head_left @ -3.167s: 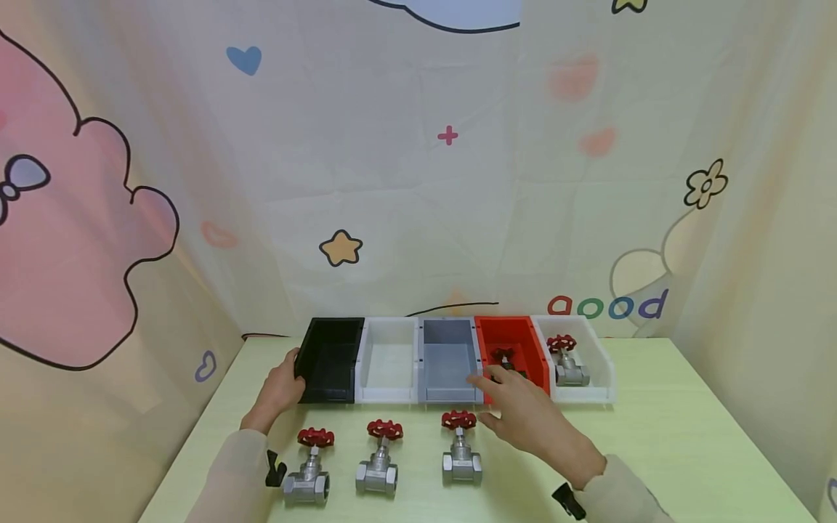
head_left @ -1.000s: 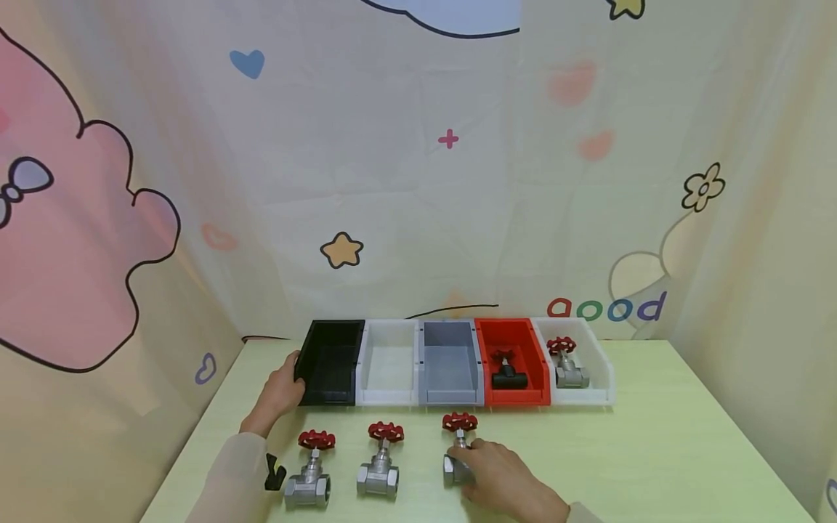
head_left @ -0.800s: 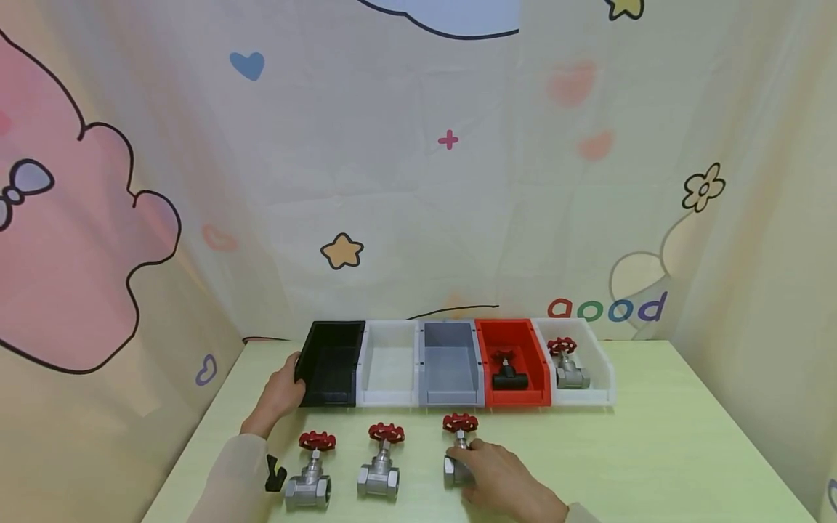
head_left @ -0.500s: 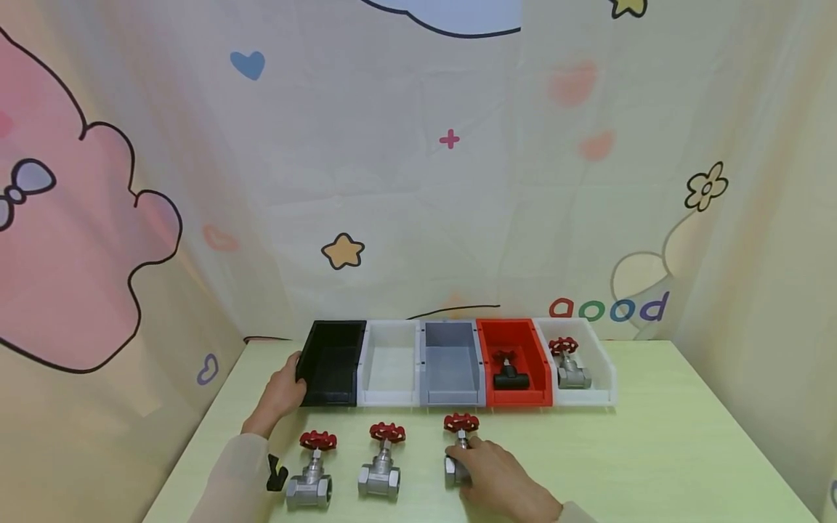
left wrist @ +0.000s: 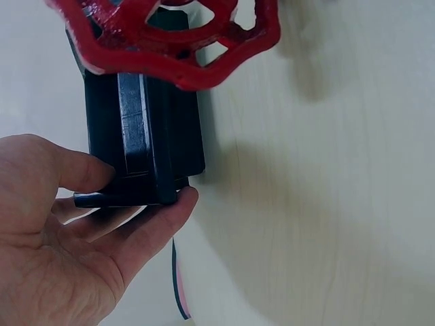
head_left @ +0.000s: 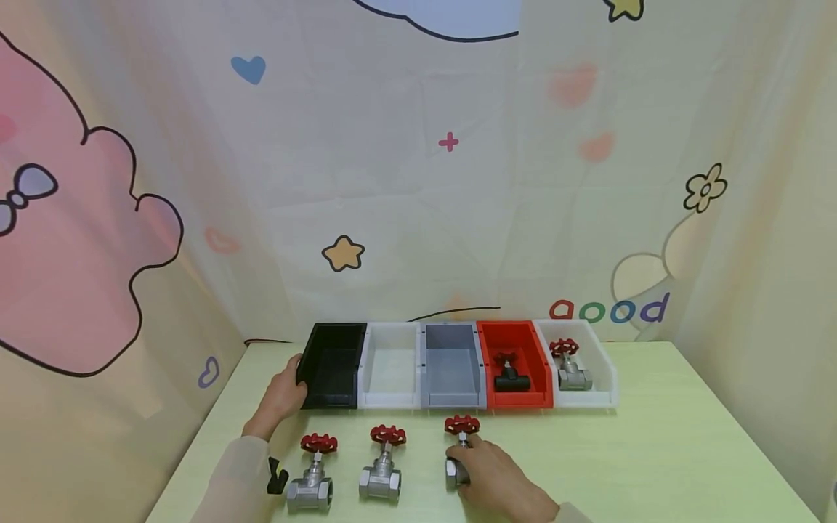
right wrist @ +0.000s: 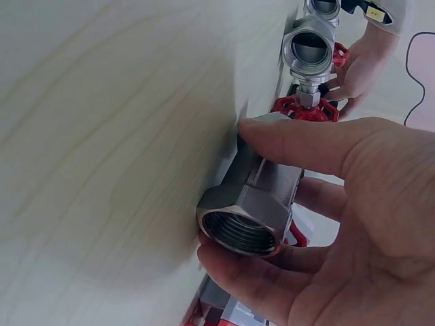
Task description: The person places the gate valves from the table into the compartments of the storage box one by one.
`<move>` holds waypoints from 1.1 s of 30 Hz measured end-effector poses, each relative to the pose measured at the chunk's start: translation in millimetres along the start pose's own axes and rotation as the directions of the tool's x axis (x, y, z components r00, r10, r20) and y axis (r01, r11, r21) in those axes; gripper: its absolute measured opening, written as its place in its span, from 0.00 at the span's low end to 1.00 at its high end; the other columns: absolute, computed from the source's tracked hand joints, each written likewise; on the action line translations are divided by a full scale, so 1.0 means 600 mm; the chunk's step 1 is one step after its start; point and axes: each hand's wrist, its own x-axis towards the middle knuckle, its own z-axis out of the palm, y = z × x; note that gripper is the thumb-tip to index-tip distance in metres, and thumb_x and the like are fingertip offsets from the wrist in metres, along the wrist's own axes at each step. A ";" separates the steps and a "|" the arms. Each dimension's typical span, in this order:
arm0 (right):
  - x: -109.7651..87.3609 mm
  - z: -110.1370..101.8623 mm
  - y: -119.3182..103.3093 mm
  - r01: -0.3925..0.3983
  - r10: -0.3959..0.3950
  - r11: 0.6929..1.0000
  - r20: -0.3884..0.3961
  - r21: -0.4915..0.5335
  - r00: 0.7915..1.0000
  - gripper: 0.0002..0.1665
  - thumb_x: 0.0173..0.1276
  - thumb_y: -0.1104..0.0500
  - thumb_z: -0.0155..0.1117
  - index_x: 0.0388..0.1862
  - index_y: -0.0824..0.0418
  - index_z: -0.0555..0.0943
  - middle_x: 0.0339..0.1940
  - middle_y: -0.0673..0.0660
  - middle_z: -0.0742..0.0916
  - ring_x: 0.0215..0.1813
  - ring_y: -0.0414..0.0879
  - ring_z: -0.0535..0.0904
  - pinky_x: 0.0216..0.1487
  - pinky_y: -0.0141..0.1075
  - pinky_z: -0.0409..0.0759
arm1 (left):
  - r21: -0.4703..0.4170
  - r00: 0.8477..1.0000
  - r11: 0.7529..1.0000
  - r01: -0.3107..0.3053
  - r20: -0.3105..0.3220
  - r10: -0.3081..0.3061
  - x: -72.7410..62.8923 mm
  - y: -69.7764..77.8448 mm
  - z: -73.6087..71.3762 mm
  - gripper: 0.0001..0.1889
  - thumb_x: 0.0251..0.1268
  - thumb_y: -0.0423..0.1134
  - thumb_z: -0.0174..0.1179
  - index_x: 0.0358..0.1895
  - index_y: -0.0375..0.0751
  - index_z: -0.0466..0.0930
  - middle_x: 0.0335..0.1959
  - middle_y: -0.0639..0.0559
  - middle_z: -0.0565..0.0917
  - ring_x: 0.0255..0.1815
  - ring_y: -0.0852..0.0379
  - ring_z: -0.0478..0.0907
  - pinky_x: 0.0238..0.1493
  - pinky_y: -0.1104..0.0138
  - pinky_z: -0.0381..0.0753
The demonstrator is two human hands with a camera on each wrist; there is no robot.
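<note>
My left hand [head_left: 281, 396] grips the outer side wall of the black bin [head_left: 332, 363], thumb on one face and fingers on the other in the left wrist view. With thumb and fingers, my right hand [head_left: 493, 476] holds the steel body of a gate valve [right wrist: 255, 197] at the table's front, its red handwheel [head_left: 461, 425] pointing to the bins. The threaded mouth of that valve faces the right wrist camera. To its left lie two more valves of the same kind, a middle valve [head_left: 381, 476] and a left valve [head_left: 312, 483].
Beside the black bin run a white bin [head_left: 390, 399], a grey bin [head_left: 453, 399], a red bin [head_left: 487, 341] holding a black-bodied valve [head_left: 511, 381], and another white bin [head_left: 604, 363] holding a steel valve [head_left: 574, 376]. A printed curtain [head_left: 392, 145] hangs behind the table [head_left: 667, 450].
My right hand has come down from over the grey and red bins to the right-hand valve on the table and now holds it. The left hand has stayed on the black bin.
</note>
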 end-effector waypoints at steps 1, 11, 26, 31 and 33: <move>0.000 0.000 0.000 -0.001 0.001 1.000 0.001 -0.002 1.000 0.28 0.51 0.59 0.76 0.54 0.54 0.82 0.42 0.55 0.82 0.40 0.48 0.79 0.47 0.47 0.80 | -0.003 1.000 1.000 0.002 0.003 -0.002 0.000 -0.001 0.000 0.33 0.70 0.31 0.43 0.76 0.28 0.46 0.63 0.21 0.71 0.58 0.30 0.76 0.52 0.44 0.77; -0.001 0.000 0.000 0.016 -0.016 1.000 -0.021 -0.008 1.000 0.27 0.51 0.59 0.76 0.53 0.55 0.83 0.41 0.55 0.82 0.39 0.47 0.79 0.45 0.45 0.80 | -0.002 1.000 1.000 0.002 0.000 -0.002 0.002 0.000 -0.001 0.33 0.69 0.31 0.44 0.76 0.28 0.47 0.63 0.21 0.71 0.57 0.31 0.76 0.54 0.43 0.76; 0.009 0.002 0.006 0.020 -0.020 1.000 -0.007 0.004 1.000 0.25 0.50 0.59 0.77 0.49 0.53 0.85 0.37 0.51 0.83 0.36 0.42 0.77 0.41 0.40 0.79 | 0.014 1.000 1.000 0.020 0.010 -0.020 0.004 0.000 -0.001 0.32 0.69 0.32 0.44 0.75 0.25 0.48 0.66 0.21 0.68 0.63 0.27 0.71 0.59 0.40 0.72; 0.009 0.000 0.005 0.040 -0.040 0.999 -0.012 0.001 0.999 0.23 0.49 0.59 0.77 0.47 0.52 0.86 0.35 0.49 0.83 0.34 0.40 0.75 0.37 0.37 0.77 | 0.013 1.000 1.000 0.028 0.009 -0.028 0.005 -0.001 0.000 0.32 0.69 0.32 0.44 0.74 0.25 0.49 0.65 0.21 0.69 0.62 0.29 0.72 0.59 0.41 0.73; 0.010 0.000 0.005 0.040 -0.040 0.999 -0.010 0.001 0.999 0.23 0.49 0.59 0.77 0.47 0.52 0.86 0.35 0.49 0.83 0.34 0.40 0.75 0.37 0.37 0.77 | 0.011 0.999 0.999 0.032 0.009 -0.032 0.006 -0.002 0.001 0.32 0.70 0.32 0.44 0.74 0.25 0.49 0.65 0.21 0.69 0.61 0.29 0.73 0.58 0.41 0.73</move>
